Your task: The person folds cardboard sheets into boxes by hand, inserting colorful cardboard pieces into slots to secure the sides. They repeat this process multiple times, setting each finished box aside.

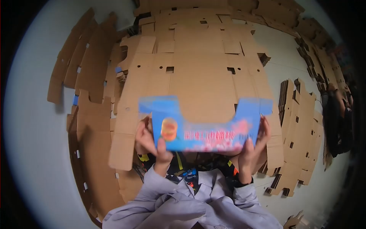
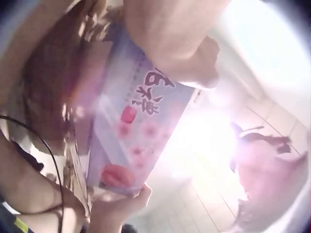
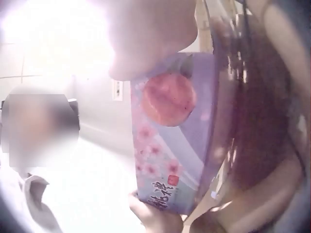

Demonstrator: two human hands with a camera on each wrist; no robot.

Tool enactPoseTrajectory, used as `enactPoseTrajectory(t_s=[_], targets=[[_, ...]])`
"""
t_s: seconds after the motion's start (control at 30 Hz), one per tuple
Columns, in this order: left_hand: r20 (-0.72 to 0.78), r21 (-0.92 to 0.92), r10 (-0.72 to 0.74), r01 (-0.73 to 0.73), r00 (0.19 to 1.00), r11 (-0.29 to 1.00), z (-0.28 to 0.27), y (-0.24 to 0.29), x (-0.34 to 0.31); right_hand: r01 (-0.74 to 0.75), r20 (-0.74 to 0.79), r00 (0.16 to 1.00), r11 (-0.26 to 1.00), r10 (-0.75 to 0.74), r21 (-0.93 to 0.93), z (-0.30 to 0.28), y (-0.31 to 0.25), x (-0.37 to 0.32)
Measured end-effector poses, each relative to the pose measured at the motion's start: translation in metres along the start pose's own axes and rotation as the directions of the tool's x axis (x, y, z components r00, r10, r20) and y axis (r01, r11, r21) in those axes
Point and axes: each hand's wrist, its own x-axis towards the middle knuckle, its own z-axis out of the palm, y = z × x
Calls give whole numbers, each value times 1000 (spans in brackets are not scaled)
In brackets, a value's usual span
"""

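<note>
A blue printed carton piece [image 1: 204, 133] with pink blossoms, a peach picture and lettering is held up in front of the torso. Its upper edge has a wide cutout between two raised end flaps. My left hand [image 1: 153, 145] grips one end, thumb on the printed face and fingers behind. At the other end my right hand [image 1: 254, 149] pinches it the same way. Close up in the left wrist view, the printed face [image 2: 141, 131] slants between both hands. The right wrist view shows its peach picture [image 3: 170, 99] below the near hand.
A large stack of flat brown cardboard blanks [image 1: 198, 80] lies right under the carton piece. More cardboard leans at the left [image 1: 93, 137], and another stack of blanks [image 1: 299, 133] lies on the pale floor at right. Dark items [image 1: 339, 122] hang at the far right.
</note>
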Motion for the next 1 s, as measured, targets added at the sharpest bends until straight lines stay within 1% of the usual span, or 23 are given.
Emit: enactPoseTrajectory(t_s=[0.03, 0.07, 0.1, 0.17, 0.23, 0.27, 0.3, 0.33, 0.37, 0.4, 0.43, 0.47, 0.53, 0.57, 0.63, 0.67, 0.7, 0.77, 0.8, 0.9, 1.0], targets=[[64, -1, -111, 111, 992, 994, -1, -9, -3, -168, 68, 984, 984, 163, 67, 3, 13, -4], [160, 89, -287, 275, 945, 957, -5, -13, -6, -334, 144, 938, 935, 317, 121, 2, 25, -8], [231, 106, -331, 314, 915, 943, -6, -18, -3, -490, 225, 863, 857, 451, 159, 3, 32, -9], [332, -1, -312, 331, 890, 943, -1, -41, 15, -490, 312, 852, 852, 421, 187, 19, 45, 7], [385, 25, -349, 368, 855, 930, 11, -44, 43, -503, 401, 823, 843, 402, 189, 34, 46, 25], [377, -1, -296, 320, 878, 947, 18, -54, 54, -508, 442, 808, 841, 389, 188, 43, 42, 36], [367, -29, -241, 270, 898, 962, 24, -64, 64, -477, 461, 817, 855, 346, 204, 50, 46, 44], [376, -15, -199, 220, 905, 975, 30, -72, 77, -446, 478, 825, 867, 302, 222, 60, 51, 52], [386, 3, -162, 175, 908, 985, 34, -79, 89, -283, 409, 893, 942, 191, 179, 73, 59, 64], [341, 157, -81, 29, 937, 987, 36, -87, 105, -118, 346, 935, 986, 70, 117, 85, 68, 75], [308, 312, 8, -109, 951, 944, 41, -94, 120, -31, 302, 953, 999, 23, 21, 96, 73, 87], [284, 421, 11, -136, 959, 897, 48, -99, 128, 52, 267, 963, 996, -29, -78, 106, 76, 97], [240, 620, 37, -183, 970, 763, 58, -107, 145, 39, 268, 963, 969, 29, -245, 125, 92, 110], [265, 691, -42, -159, 963, 706, 61, -116, 150, 35, 263, 963, 946, 54, -323, 133, 102, 115], [290, 809, -198, -130, 936, 573, 64, -139, 151, -1, 317, 934, 885, 167, -465, 140, 125, 115], [303, 832, -282, -109, 910, 543, 63, -150, 147, -1, 333, 919, 846, 211, -533, 143, 134, 115], [288, 838, -297, -90, 910, 538, 66, -151, 150, 2, 345, 904, 802, 255, -597, 147, 135, 118], [259, 851, -340, -48, 904, 523, 72, -155, 154, 6, 314, 920, 792, 236, -611, 155, 143, 126], [246, 879, -340, -60, 908, 474, 78, -155, 154, 1, 304, 922, 782, 241, -624, 155, 146, 124], [235, 875, -330, -51, 915, 481, 88, -164, 160, -44, 291, 907, 754, 306, -655, 164, 145, 137], [243, 903, -341, -83, 908, 421, 96, -180, 171, -22, 292, 907, 726, 304, -688, 174, 155, 148]])
